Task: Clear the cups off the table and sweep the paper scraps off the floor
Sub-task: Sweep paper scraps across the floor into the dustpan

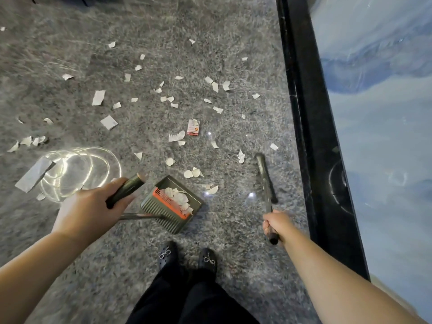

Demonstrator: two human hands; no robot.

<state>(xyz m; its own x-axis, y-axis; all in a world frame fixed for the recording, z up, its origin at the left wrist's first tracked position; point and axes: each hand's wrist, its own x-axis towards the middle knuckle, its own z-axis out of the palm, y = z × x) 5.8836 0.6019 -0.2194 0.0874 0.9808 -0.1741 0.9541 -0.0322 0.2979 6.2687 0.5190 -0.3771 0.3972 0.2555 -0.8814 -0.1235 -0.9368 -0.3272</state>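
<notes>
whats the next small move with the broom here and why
Probably draw the broom, gripped by the right hand, leftward to push the nearest scraps into the dustpan. The left hand holds the pan's handle with its mouth toward those scraps, a few pieces already lie inside, and many more litter the floor beyond.

Torn paper scraps (98,97) and a small red-and-white packet (193,127) litter the speckled grey floor (163,24) across the frame's centre.
</notes>
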